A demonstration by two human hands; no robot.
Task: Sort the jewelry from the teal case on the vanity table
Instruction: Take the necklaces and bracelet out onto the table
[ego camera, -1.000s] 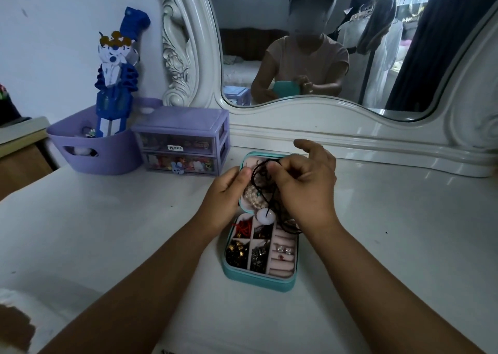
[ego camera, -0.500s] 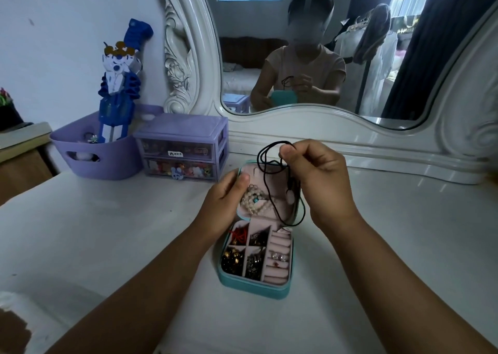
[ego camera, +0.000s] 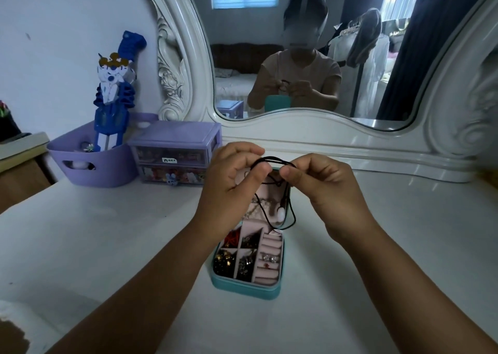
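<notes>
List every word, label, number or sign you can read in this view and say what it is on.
No text is legible.
Small white label on the upper drawer of the purple drawer unit: it carries dark marks, too small and blurred to read.
Pictures on the lower drawer front: cartoon-like, no words made out.
Teal case, purple basket, blue and white figure: no writing visible.

The left hand point(ego camera: 231, 181) and right hand point(ego camera: 320, 184) cover the far end of the teal case point(ego camera: 246, 286), hiding most of its raised lid and where the black cord point(ego camera: 272, 160) passes behind the fingers. Pieces in the case's small compartments are too tiny to identify. The purple basket point(ego camera: 89, 165) conceals its contents, and the label on the purple drawer unit point(ego camera: 175, 149) is illegible.
</notes>
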